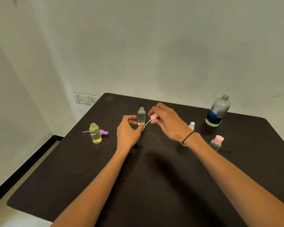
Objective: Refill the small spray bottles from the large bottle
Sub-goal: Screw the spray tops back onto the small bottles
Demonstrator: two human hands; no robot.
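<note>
Nearest me on the dark matte table (105,185), a small clear bottle with a pink cap (217,143) stands at the right, and a small uncapped bottle of pale yellow liquid (95,133) stands at the left, a purple spray head (104,132) lying just behind it. My left hand (127,131) curls around the base of a small clear open-necked bottle (141,115), thumb and fingers touching it low down. My right hand (166,122) pinches a pink spray pump with a thin white tube (150,120) beside that bottle's shoulder. A white cap (192,125) peeks from behind my right wrist. Farthest right stands the large uncapped bottle with a blue label (218,110).
</note>
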